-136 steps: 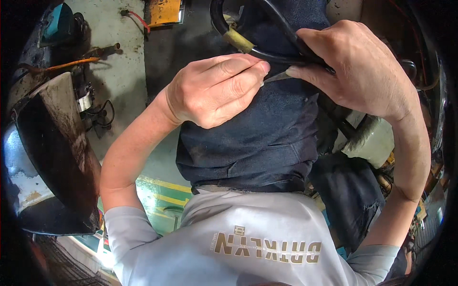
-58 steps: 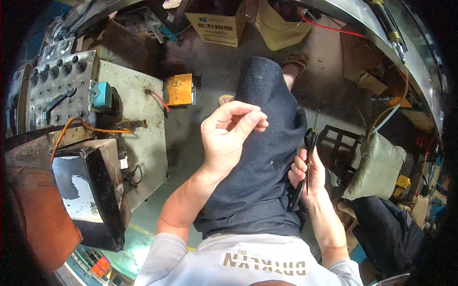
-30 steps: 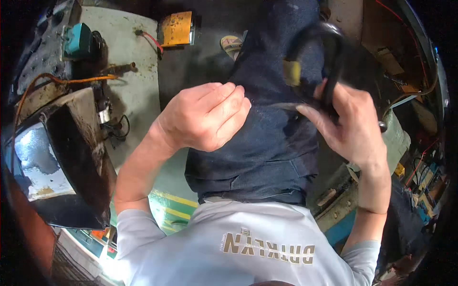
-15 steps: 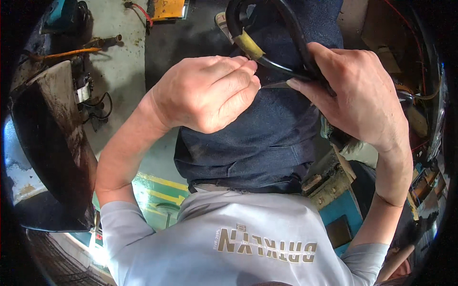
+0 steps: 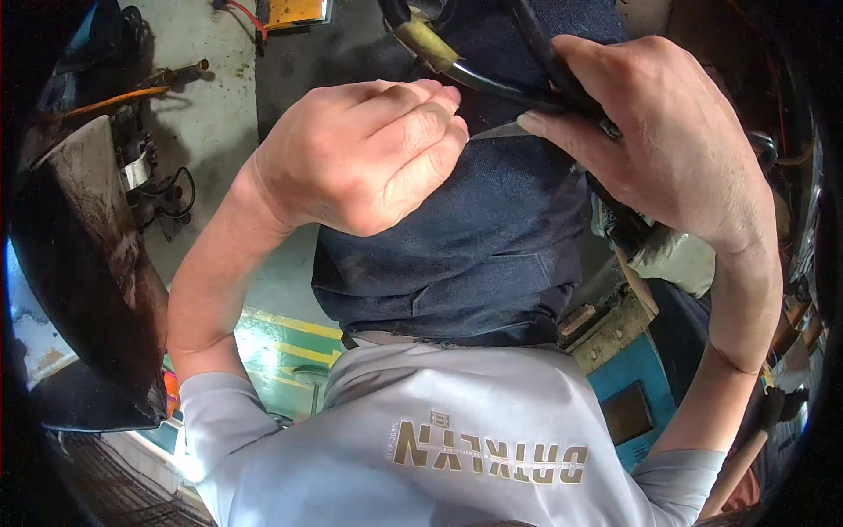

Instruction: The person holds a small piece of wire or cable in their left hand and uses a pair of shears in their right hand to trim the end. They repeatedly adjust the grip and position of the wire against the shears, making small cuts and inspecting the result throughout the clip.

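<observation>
My right hand (image 5: 672, 145) is closed round a black looped tube (image 5: 496, 86), thumb below and index finger along one side. A dull yellow band (image 5: 427, 46) wraps part of the tube; the top of the loop runs out of view. My left hand (image 5: 373, 158) is closed in a pinch just below the banded stretch. A thin translucent strip (image 5: 499, 133) spans from its fingertips to my right thumb. What it is made of, I cannot tell. Both hands are above my dark trousers (image 5: 457, 228).
On the left stands a worn dark seat or panel (image 5: 83, 272), with an orange-handled rod (image 5: 132, 98) beyond it. A yellow-orange flat object (image 5: 294, 12) lies at the far edge. A blue box (image 5: 632, 395) is low on the right, beside a pale wooden board (image 5: 615, 338).
The tube and both hands have shifted slightly up and left in view, and more of the loop's top is cut off. The translucent strip between the hands shows more clearly.
</observation>
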